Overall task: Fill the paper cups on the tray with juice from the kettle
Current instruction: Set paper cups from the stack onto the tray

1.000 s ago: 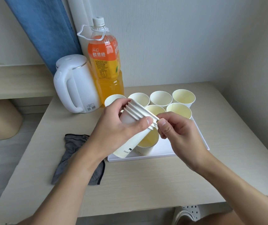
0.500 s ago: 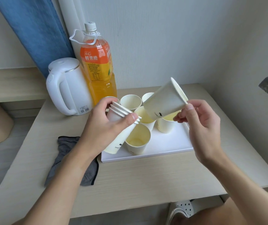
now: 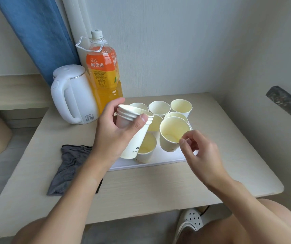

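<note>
My left hand (image 3: 116,131) grips a tilted stack of nested white paper cups (image 3: 134,134) above the left part of the white tray (image 3: 151,163). My right hand (image 3: 199,152) pinches the rim of a single paper cup (image 3: 173,133), held upright just over the tray's right side. Several more paper cups stand on the tray; one near the front (image 3: 146,148) holds a little yellow juice. The white kettle (image 3: 74,95) stands at the back left of the table, lid closed, handle toward me.
A large orange juice bottle (image 3: 104,74) stands right behind the kettle against the wall. A grey cloth (image 3: 70,166) lies on the wooden table (image 3: 158,187) left of the tray. A blue curtain (image 3: 39,32) hangs at the back left. A wall closes the right side.
My right hand pulled one cup off the stack, swung it out to the right, then turned it upright and lowered it toward the tray. The left hand kept the stack in place.
</note>
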A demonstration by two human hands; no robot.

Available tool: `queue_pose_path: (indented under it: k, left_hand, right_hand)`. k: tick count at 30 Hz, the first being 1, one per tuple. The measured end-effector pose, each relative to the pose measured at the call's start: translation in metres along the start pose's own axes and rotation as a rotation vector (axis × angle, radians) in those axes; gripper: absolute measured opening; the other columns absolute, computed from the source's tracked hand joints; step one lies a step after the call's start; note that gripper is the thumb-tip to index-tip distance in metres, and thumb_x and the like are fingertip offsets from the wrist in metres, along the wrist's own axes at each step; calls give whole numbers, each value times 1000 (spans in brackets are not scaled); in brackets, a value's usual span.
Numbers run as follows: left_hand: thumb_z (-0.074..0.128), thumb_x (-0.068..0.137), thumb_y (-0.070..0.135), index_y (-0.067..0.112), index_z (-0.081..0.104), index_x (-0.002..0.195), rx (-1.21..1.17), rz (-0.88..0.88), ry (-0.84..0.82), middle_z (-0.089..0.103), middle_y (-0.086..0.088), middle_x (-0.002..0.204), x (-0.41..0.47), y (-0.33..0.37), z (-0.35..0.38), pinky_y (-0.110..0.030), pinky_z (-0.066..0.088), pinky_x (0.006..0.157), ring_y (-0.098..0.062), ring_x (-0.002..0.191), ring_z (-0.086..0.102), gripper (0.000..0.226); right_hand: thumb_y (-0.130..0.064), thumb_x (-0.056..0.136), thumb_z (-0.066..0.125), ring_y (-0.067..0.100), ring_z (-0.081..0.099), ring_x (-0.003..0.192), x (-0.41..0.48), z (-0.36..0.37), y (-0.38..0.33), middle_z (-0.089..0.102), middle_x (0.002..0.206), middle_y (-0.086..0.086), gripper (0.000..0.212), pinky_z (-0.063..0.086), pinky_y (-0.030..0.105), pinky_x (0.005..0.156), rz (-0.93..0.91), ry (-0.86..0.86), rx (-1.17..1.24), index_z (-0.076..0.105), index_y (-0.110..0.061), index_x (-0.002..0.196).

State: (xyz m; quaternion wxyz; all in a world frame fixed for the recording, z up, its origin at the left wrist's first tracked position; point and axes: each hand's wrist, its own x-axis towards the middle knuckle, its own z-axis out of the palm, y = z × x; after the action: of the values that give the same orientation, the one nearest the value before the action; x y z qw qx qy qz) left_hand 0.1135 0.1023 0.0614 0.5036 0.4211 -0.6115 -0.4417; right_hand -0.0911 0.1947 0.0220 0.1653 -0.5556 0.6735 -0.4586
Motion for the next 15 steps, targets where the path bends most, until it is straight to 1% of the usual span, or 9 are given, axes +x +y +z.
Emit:
queue_pose_path:
  k: [4, 6, 8, 10, 13, 15]
  left_hand:
    - [80, 58, 62, 42, 55, 122, 2, 25, -2, 66, 1, 127, -6, -2, 3, -17, 52, 85, -12, 112, 66, 72]
    - [80, 58, 62, 40, 55, 124, 7, 34, -14, 66, 1, 129, -6, -5, 3, -19, 53, 87, -12, 114, 66, 74]
    - [80, 58, 62, 36, 55, 128, 11, 35, -12, 66, 0, 130, -3, -7, 2, -21, 54, 89, -13, 115, 66, 78]
    - [80, 59, 62, 34, 55, 130, 8, 36, -6, 66, -1, 130, -2, -7, 2, -20, 54, 89, -13, 115, 66, 81]
    - [80, 59, 61, 34, 55, 129, 8, 37, -22, 66, -2, 128, -3, -7, 3, -18, 53, 86, -13, 114, 66, 79]
    - [81, 60, 61, 35, 56, 128, 4, 36, -18, 65, -3, 129, -1, -8, 3, -21, 54, 88, -15, 114, 66, 77]
  right_hand:
    - [-21, 93, 60, 11, 53, 69, -3, 0, 8, 60, 77, -1, 8, 43, 18, 60, 50, -24, -59, 61, -20, 85]
    - [-20, 93, 60, 10, 52, 67, -3, -1, 11, 59, 73, 0, 9, 41, 16, 58, 74, -40, -83, 61, -19, 84]
    - [-21, 94, 59, 12, 53, 66, -3, -1, 14, 61, 72, 3, 10, 40, 17, 56, 122, -59, -44, 61, -19, 84]
    - [-22, 94, 59, 16, 56, 68, -3, -1, 15, 63, 73, 4, 9, 42, 19, 57, 152, -91, -6, 61, -21, 86]
    - [-23, 94, 58, 19, 61, 76, -2, 3, 18, 65, 76, 5, 6, 44, 21, 60, 173, -137, -15, 60, -22, 88]
    - [-23, 94, 57, 20, 62, 78, 1, 6, 19, 66, 77, 6, 6, 45, 21, 61, 175, -146, -11, 59, -21, 89]
